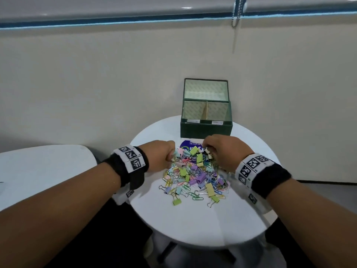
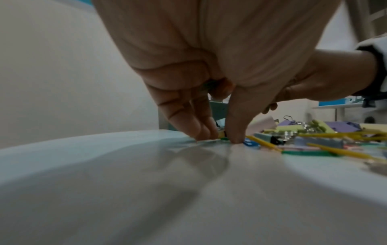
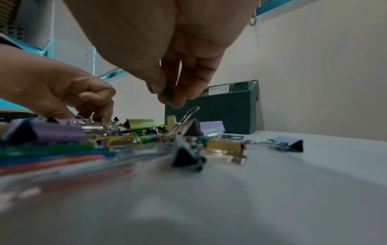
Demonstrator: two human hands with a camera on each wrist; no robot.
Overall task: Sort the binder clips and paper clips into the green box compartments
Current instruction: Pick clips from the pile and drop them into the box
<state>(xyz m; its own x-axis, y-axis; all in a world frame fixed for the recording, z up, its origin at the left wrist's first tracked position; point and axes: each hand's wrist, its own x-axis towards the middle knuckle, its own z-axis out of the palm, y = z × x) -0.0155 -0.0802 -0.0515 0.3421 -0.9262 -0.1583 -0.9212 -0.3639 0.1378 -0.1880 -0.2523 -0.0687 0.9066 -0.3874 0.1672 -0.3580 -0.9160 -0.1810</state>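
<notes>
A heap of pastel binder clips and coloured paper clips [image 1: 195, 176] lies mid-table on the round white table [image 1: 193, 225]. Behind it stands the green box [image 1: 205, 129] with its lid up and a divider [image 1: 205, 111] between two compartments; I see no clips in them. My left hand [image 1: 171, 157] is at the heap's far left edge. In the left wrist view its fingers and thumb [image 2: 222, 137] pinch a small yellowish clip against the tabletop. My right hand [image 1: 207, 149] hovers over the heap's far right; its thumb and fingers [image 3: 167, 97] pinch a small green clip above the pile.
A blue round printed card [image 1: 186, 147] lies under the far side of the heap. A second white table [image 1: 38, 171] stands to the left. The wall is close behind the box, and a blind chain [image 1: 236, 16] hangs above. A lone lilac binder clip [image 3: 289, 145] sits apart on the right.
</notes>
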